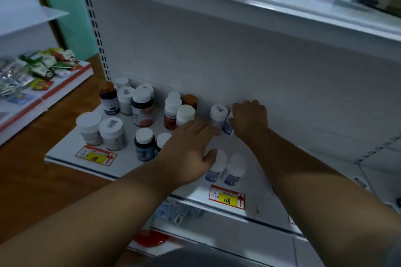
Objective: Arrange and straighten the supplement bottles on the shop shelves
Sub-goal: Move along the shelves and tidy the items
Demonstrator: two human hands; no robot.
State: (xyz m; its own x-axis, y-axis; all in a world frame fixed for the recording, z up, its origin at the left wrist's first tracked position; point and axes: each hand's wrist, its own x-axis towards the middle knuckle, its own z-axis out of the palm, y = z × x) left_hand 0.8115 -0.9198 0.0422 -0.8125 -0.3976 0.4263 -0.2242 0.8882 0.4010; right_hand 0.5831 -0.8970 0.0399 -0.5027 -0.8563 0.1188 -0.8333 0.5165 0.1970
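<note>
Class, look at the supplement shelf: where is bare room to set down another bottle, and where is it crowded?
Bare shelf lies right of the right hand, past the price tag. The left end is crowded with bottles.

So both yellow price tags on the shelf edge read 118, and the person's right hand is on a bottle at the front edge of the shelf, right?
Not quite. Both price tags do read 118, but the head view shows the right hand on a bottle at the back of the shelf, against the rear panel, not at the front edge.

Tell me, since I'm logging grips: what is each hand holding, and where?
The right hand grips a white-capped bottle around its upper body. The left hand lies flat, holding nothing.
</note>
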